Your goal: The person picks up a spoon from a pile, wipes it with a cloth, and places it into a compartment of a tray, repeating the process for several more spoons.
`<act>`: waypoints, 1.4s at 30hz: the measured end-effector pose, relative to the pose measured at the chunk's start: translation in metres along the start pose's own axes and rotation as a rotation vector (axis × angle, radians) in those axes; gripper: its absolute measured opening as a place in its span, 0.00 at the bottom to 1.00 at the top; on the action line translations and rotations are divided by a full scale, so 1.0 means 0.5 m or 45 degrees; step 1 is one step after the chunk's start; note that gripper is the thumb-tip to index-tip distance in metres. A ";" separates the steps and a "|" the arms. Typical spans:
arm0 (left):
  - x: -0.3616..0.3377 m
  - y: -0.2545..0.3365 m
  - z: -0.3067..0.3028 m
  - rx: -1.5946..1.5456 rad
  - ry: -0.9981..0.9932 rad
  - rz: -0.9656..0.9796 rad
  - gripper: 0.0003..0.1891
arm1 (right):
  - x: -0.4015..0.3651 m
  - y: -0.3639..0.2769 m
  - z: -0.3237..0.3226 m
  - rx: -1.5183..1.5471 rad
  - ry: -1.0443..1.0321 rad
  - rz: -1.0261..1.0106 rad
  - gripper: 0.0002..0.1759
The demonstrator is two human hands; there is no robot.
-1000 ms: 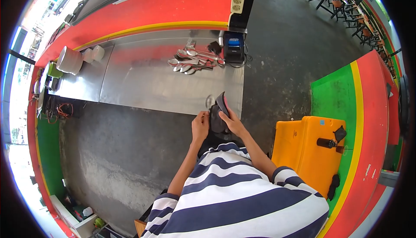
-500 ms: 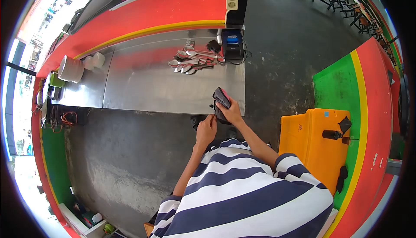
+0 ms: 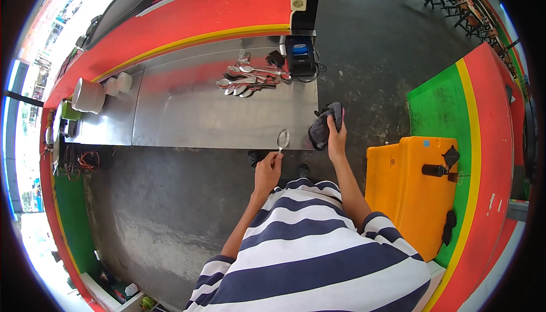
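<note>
Right at the near edge of the steel counter (image 3: pixel 187 113), the left hand (image 3: pixel 267 170) pinches a spoon (image 3: pixel 282 140) by its handle end — long axis running away from the person, bowl foremost. Just beside it, the right hand (image 3: pixel 336 140) is closed round a dark cloth (image 3: pixel 322 125).

**Tally around the steel counter**

One steel counter (image 3: pixel 187 113) stood there. On it lay one heap of cutlery (image 3: pixel 248 79), too tangled to number, one black printer (image 3: pixel 300 56), one stack of plates (image 3: pixel 88 95) and two white bowls (image 3: pixel 119 83). At its near edge were one spoon (image 3: pixel 282 138) and one dark cloth (image 3: pixel 324 125). To its right stood one orange case (image 3: pixel 409 187).
</note>
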State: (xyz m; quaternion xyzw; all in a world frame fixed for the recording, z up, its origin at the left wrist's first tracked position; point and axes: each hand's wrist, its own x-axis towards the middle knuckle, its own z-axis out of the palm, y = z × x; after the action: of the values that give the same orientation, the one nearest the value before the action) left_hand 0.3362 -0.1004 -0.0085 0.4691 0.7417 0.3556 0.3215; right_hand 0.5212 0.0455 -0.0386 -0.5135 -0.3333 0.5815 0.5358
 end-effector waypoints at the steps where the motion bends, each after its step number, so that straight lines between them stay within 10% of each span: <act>1: 0.004 0.003 0.000 -0.005 0.023 0.021 0.10 | -0.021 -0.010 0.009 0.048 -0.091 -0.030 0.27; 4: 0.012 0.024 -0.001 0.036 -0.025 -0.086 0.09 | -0.077 0.001 0.019 -0.232 -0.410 0.000 0.25; 7: 0.010 0.006 0.035 -0.034 0.049 0.113 0.09 | -0.119 0.039 0.046 -0.635 -0.630 -0.632 0.25; 29: -0.111 -0.002 0.042 0.241 -0.270 0.053 0.11 | -0.108 0.104 -0.052 -0.691 -0.267 -0.358 0.20; 38: -0.111 -0.086 0.067 -0.450 -0.144 -0.260 0.16 | -0.059 0.110 -0.076 -0.523 0.041 -0.218 0.17; 42: -0.095 -0.072 0.045 -0.643 -0.106 -0.450 0.21 | -0.078 0.077 -0.059 -0.217 -0.246 -0.023 0.22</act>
State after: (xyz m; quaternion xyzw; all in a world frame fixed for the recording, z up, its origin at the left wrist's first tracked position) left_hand 0.3541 -0.1504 -0.0437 0.2524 0.6862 0.4479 0.5146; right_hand 0.5348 -0.0049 -0.0727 -0.4957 -0.4363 0.5930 0.4607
